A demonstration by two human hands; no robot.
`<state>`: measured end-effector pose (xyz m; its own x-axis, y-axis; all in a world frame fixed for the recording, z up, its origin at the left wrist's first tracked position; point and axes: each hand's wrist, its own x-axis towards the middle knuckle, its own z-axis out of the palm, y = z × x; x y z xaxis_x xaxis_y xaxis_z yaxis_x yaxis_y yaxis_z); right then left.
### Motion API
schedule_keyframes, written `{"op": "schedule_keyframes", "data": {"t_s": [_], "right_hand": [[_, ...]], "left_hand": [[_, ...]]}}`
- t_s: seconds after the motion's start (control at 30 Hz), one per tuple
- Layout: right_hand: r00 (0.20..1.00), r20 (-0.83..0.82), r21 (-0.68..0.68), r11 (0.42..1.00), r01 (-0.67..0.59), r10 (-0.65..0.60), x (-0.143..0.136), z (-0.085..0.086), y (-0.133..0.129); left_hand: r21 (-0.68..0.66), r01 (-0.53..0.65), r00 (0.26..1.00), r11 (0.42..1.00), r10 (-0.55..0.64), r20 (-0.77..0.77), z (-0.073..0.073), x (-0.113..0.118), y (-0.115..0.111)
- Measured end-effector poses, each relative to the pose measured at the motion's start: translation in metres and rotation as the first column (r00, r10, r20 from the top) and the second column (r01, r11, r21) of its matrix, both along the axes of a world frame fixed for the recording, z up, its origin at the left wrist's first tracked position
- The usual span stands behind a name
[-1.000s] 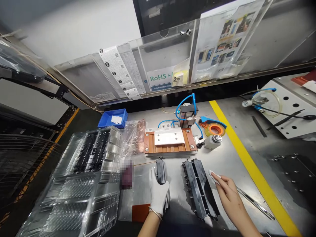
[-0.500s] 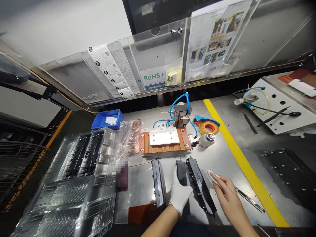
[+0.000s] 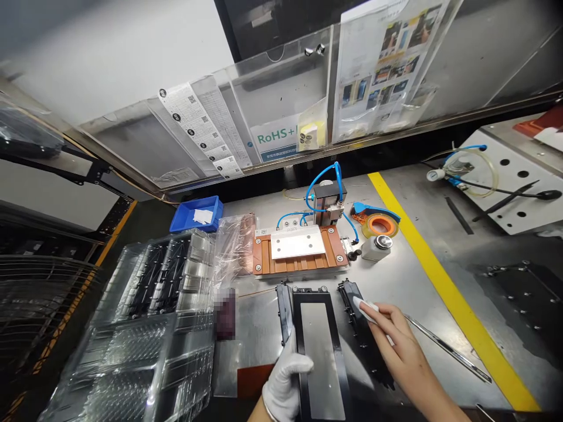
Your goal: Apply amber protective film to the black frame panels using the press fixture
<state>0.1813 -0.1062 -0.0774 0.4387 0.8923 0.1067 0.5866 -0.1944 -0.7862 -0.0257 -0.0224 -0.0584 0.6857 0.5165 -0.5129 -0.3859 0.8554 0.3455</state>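
Note:
My left hand, in a white glove, grips the left edge of a flat black part with a long grey panel in its face. The part is held tilted, its broad face turned up. A long black part lies just left of it, partly hidden by the glove. My right hand is bare and pinches a small white cloth. Fingers and cloth are over another long black part on the bench; whether they press on it I cannot tell.
Behind stands a brown fixture with blue air hoses. Clear plastic trays are stacked left, below a blue bin. A white bottle, tape roll and metal tweezers lie right, inside a yellow line.
My left hand has lifted and turned its black part, so the grey panel now shows. My right hand has moved left, bringing the cloth over the right-hand black part.

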Motion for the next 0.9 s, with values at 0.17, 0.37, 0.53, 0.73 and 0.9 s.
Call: {"op": "schedule_keyframes", "data": {"t_s": [0.17, 0.37, 0.53, 0.73, 0.9], "right_hand": [[0.999, -0.011, 0.033, 0.998, -0.051, 0.052, -0.007, 0.011, 0.008], [0.995, -0.094, -0.032, 0.999, 0.010, -0.013, -0.001, -0.002, -0.001], [0.950, -0.183, -0.178, 0.959, 0.222, -0.253, 0.018, -0.021, -0.009], [0.900, -0.231, -0.240, 0.918, 0.315, -0.369, 0.031, -0.050, -0.017], [0.839, -0.305, -0.277, 0.884, 0.375, -0.451, 0.031, -0.065, -0.027]], "left_hand": [[-0.058, -0.029, 1.000, 0.998, 0.030, 0.010, -0.003, 0.000, -0.004], [-0.075, -0.002, 1.000, 0.997, 0.003, 0.015, -0.007, -0.002, -0.004], [0.068, 0.013, 0.960, 0.998, 0.007, -0.282, -0.005, 0.021, 0.006], [0.306, 0.225, 0.642, 0.925, 0.095, -0.761, -0.039, 0.060, 0.015], [0.538, 0.416, 0.425, 0.733, 0.366, -0.828, -0.065, 0.056, 0.014]]}}
